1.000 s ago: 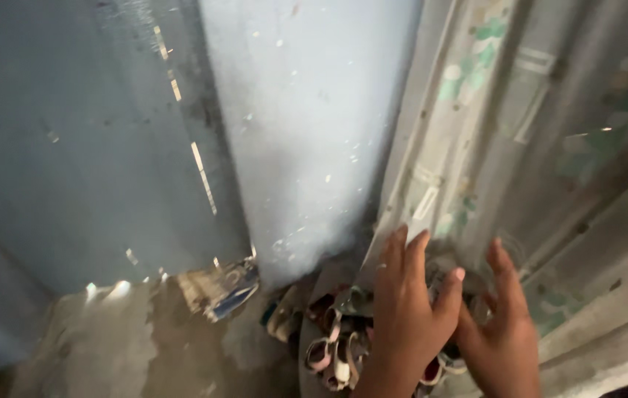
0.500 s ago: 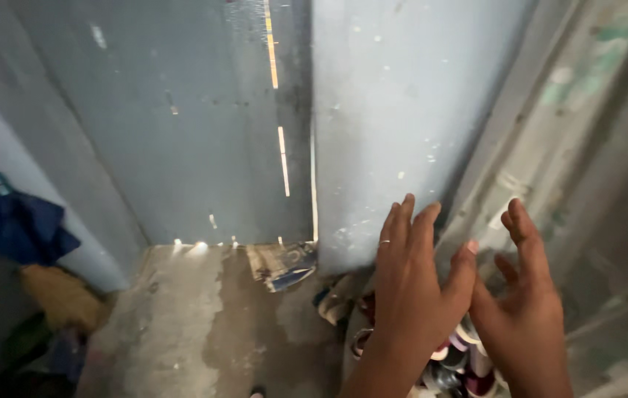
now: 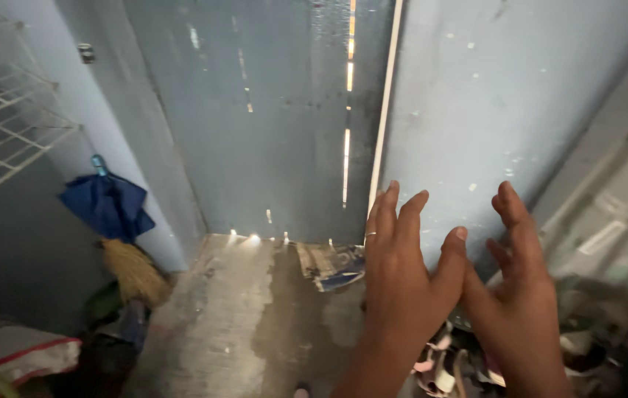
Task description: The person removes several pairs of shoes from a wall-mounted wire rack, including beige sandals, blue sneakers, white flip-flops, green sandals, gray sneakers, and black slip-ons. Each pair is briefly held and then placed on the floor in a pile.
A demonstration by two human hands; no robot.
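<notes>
1. Hovering with fingers spread, the left hand (image 3: 401, 284) is raised in front of the blue door (image 3: 284, 118); its grip is apart and it holds nothing. A thin ring sits on one finger.
2. The right hand (image 3: 518, 309) is raised just beside it, palm turned inward, fingers loosely curved; its grip is also apart and empty. The left thumb overlaps the base of the right hand.
3. Below and between the two hands lies a pile of shoes (image 3: 443, 365), pink, white and dark, on the floor at the foot of the wall; the hands are above it and I cannot tell that either touches it.
4. The concrete floor (image 3: 233, 324) is bare and stained, with a darker damp patch near the middle.
5. A crumpled piece of cardboard (image 3: 332, 264) lies on the floor against the bottom of the door, just left of the left hand.
6. Thin slits of light show along the door's edge and bottom.
7. To the left, a folded blue umbrella (image 3: 107, 206) hangs against the pale wall, and a straw broom (image 3: 133, 273) stands just under it.
8. A white wire rack (image 3: 1, 118) fills the upper left corner.
9. A striped cloth bundle (image 3: 12, 354) lies at the bottom left edge.
10. The right side is blurred, showing a pale patterned panel (image 3: 608, 221).
</notes>
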